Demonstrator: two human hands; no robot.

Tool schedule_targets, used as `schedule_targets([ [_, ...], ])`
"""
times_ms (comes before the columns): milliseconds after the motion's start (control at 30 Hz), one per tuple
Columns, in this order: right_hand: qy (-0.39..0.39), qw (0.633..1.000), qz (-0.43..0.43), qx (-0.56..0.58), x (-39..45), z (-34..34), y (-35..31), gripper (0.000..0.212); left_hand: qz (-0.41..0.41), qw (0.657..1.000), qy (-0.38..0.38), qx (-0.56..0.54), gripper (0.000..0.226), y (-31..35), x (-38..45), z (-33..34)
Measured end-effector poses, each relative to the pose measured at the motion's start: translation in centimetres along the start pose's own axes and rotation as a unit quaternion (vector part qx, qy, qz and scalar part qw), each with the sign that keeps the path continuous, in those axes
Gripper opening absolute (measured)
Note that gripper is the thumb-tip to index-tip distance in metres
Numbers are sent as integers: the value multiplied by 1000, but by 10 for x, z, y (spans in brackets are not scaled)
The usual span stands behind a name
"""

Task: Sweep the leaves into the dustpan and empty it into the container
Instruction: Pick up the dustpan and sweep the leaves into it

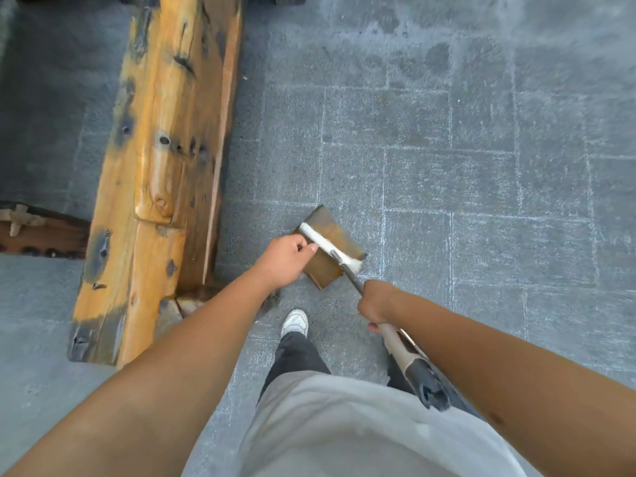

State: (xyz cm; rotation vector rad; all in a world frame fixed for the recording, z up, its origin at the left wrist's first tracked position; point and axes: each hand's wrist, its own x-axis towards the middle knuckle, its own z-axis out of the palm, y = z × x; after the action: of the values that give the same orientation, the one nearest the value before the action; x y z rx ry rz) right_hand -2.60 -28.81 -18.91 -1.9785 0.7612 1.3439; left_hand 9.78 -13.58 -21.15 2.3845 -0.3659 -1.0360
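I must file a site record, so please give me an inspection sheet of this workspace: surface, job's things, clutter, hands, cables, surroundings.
Surface: grey stone paving, no leaves clearly visible.
Job's things: rusty brown dustpan low over the paving; white-wrapped handle across it; container not in view.
Clutter: nothing seen.
Hands: left hand grips the white-wrapped handle; right hand grips a long handle.
Cables: nothing seen.
Surroundings: weathered wooden bench at left; white shoe on the paving.

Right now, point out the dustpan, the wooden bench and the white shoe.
dustpan (pixel 335 235): head view, on its brown pan surface, beyond the white bar.
wooden bench (pixel 161 160): head view, on the middle of its orange top plank.
white shoe (pixel 295 321): head view, on the toe.
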Motion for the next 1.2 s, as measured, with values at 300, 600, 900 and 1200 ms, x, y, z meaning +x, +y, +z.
schedule_targets([
  [300, 21, 939, -86, -332, -53, -33, 98, 30, -91, 976, 116, -158, 39, 50, -73, 75],
  [600, 75, 837, -153, -520, -90, 9, 149, 42, -156, 876, 224, -397, 42, 44, -168, 126],
  [900, 98, 749, -190, -626, -123, 111, 173, 52, -187, 856, 282, -391, 41, -7, -306, 189],
  [1200, 71, 666, -257, -697, -191, 265, 216, 42, -229, 817, 370, -379, 40, -72, -520, 303],
])
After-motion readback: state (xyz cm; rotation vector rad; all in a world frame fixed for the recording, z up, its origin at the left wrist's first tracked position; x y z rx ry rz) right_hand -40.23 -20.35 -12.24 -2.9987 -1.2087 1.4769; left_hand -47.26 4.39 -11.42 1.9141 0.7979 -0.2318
